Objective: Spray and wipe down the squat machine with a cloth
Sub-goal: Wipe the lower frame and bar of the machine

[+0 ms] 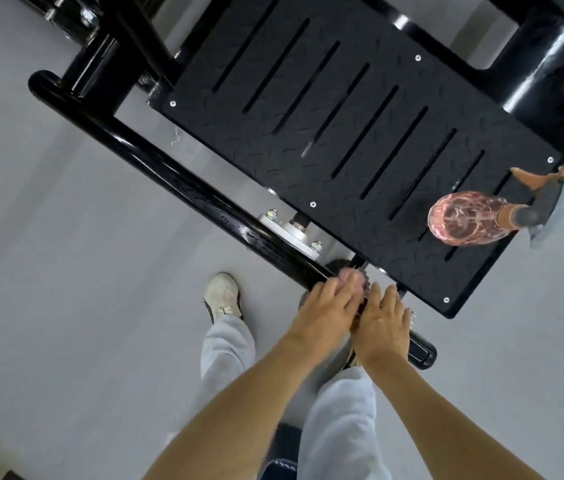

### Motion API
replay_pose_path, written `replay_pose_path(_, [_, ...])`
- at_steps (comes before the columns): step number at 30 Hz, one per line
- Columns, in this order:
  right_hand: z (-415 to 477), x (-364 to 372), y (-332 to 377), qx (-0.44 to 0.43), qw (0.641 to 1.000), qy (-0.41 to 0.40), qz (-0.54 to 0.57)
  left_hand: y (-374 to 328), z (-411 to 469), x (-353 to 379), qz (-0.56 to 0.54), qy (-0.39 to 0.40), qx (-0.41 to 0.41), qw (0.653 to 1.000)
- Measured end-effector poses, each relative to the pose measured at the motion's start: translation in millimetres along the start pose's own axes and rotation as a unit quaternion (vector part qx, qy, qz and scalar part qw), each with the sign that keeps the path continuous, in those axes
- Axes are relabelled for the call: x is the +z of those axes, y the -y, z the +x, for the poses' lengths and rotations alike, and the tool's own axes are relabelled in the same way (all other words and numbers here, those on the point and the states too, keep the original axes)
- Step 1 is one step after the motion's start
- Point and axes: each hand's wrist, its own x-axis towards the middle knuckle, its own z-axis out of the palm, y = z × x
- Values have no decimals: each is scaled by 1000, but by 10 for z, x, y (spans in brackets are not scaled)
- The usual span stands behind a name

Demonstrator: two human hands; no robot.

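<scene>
Two hands are down on the squat machine's black base bar (183, 178), close to its capped near end. From my seat this reads as the wiping step, not the spraying one. The left hand (325, 306) has its fingers laid fairly straight over a pink cloth (353, 277) and presses it onto the top of the tube. The right hand (384, 323) rests just beside it on the same bar, fingers also extended, clenching nothing I can make out. Whether either thumb hooks under the tube is hidden from me.

The spray bottle (464, 216) — pink, translucent, with an orange trigger — sits well apart on the footplate (308, 133), near its right-hand corner, and neither hand is on it. I cannot tell if it stands upright or lies over.

The bar's upper face looks beaded with droplets further along, toward the upright frame. So I judge the tube is sprayed and only this near end is being worked. The next move, as I see it, calls for firm downward pressure and a long draw of the cloth along the tube toward those droplets, the cloth wrapped round the curve — a flat pass would miss the sides.
</scene>
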Motion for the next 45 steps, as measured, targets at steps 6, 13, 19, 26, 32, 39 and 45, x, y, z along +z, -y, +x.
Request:
replay_pose_path(6, [-27,93,-386,-10,999,-28,44,854,125,-457,198,29,49,979])
replay_pose_path(13, [-261,310,-712,44,992,-60,103,167,448,-329,80,134,44,987])
replay_pose_path(19, [-206,372,-1069,70,985,13,159,-143,747,-144,61,221,20,973])
replay_pose_path(26, [-119,357,-1236,40,958,46,280,-5,940,-110,151,300,-162,928])
replay_pose_path(32, [-193,420,-1216,42,946,31,321,-717,960,146,45,271,-153,949])
replay_pose_path(39, [-131,421,-1198,50,957,22,284,-781,361,162,6,92,-54,994])
replay_pose_path(45, [-27,360,-1132,103,944,-4,314,538,114,-131,74,7,-2,997])
